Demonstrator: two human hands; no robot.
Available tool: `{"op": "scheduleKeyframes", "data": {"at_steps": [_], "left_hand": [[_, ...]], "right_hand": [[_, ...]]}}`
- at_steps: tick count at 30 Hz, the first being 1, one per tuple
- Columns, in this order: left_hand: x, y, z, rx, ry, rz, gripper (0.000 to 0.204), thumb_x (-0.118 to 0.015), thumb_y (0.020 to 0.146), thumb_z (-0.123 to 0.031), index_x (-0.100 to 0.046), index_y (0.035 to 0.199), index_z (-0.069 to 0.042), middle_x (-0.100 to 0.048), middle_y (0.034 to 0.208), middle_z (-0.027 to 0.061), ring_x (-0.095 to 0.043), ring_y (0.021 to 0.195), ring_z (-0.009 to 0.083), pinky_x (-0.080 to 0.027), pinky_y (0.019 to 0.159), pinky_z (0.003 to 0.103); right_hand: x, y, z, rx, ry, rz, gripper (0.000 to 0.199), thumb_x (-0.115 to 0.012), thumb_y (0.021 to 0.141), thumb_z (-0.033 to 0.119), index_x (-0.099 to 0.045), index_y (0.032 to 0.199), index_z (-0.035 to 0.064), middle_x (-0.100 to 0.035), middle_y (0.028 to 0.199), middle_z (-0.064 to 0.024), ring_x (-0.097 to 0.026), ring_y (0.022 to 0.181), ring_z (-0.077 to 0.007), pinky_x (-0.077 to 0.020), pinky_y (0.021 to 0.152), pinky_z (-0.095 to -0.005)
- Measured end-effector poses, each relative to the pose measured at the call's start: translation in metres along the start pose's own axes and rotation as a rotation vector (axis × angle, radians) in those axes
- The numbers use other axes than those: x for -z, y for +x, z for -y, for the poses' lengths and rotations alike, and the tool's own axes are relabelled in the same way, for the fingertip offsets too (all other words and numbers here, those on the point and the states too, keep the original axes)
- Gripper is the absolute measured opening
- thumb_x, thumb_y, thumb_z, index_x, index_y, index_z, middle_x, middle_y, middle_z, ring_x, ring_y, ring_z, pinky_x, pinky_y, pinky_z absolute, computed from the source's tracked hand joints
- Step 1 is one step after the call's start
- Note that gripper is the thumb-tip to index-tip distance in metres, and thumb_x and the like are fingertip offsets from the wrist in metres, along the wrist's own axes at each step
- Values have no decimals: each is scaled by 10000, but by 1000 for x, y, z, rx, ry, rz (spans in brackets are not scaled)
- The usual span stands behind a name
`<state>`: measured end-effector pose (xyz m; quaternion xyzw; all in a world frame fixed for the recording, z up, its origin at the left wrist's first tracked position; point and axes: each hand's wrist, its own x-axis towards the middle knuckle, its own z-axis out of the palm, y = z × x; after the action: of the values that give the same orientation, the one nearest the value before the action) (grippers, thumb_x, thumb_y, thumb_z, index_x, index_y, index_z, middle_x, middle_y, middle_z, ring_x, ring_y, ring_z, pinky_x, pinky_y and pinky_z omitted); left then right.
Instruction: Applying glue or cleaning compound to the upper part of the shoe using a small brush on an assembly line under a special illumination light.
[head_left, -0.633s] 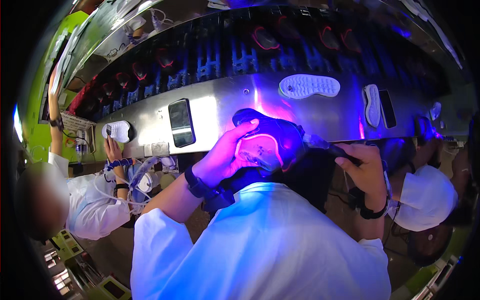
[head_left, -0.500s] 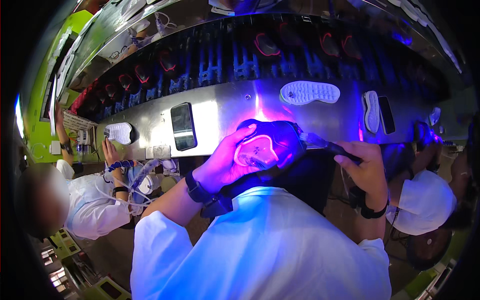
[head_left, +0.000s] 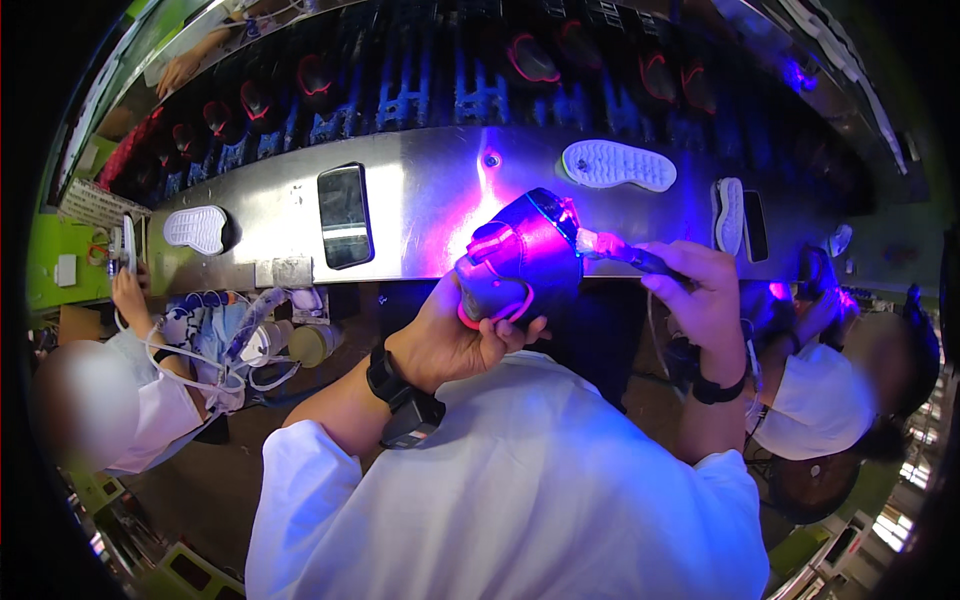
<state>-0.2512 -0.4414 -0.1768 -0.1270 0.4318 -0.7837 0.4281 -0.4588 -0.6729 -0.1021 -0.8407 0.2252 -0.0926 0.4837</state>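
My left hand point(head_left: 432, 338) is closed round the heel end of a dark shoe upper point(head_left: 535, 245) with a pinkish-red collar edge, held over the near edge of the metal bench. Violet light falls on the upper, and its toe end points away from me. In my right hand point(head_left: 702, 288) is a brush point(head_left: 648, 262), gripped by its dark handle. Its pale bristle end is against the right side of the upper, near the toe. Beyond them a white shoe sole point(head_left: 620, 166) lies on the bench, tread side up.
A phone point(head_left: 345, 215) and another white sole point(head_left: 197, 230) lie to the left on the bench point(head_left: 420, 200). At right are a sole point(head_left: 729, 215) and a second phone point(head_left: 756, 226). Behind runs a dark rack point(head_left: 400, 100) with several red-edged uppers. Co-workers sit on both sides.
My left hand has turned the upper so its toe points farther away and its collar opening no longer faces up. The brush has shifted slightly left and up. The left co-worker's hand has moved.
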Motion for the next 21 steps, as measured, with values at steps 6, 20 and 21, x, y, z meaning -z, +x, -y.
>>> {"op": "scheduleKeyframes", "data": {"at_steps": [6,20,21], "left_hand": [[14,-11,5,-16,-26,139,772,-572,898,-603,-467,1378,-7,-520,1201,323,-621,809,293,-588,616,271],[-69,3,2,-713,1487,-182,564,-673,874,-128,-471,1389,-15,-642,1225,97,-637,1114,197,-495,993,373],[-83,5,11,-742,1503,-204,673,-723,801,-72,-448,1412,-4,-636,1240,96,-627,1142,198,-476,1028,370]], "right_hand": [[-45,-1,-6,92,22,-81,355,-814,754,73,-746,1100,35,-638,774,-70,-572,656,-148,-465,630,-287],[-69,3,-30,-246,218,-224,374,-734,901,105,-658,1247,-18,-730,1002,-93,-651,890,-126,-517,826,-292],[-65,-4,-19,-324,246,-162,361,-742,894,106,-674,1230,-6,-732,1010,-97,-654,900,-136,-515,831,-296]]}}
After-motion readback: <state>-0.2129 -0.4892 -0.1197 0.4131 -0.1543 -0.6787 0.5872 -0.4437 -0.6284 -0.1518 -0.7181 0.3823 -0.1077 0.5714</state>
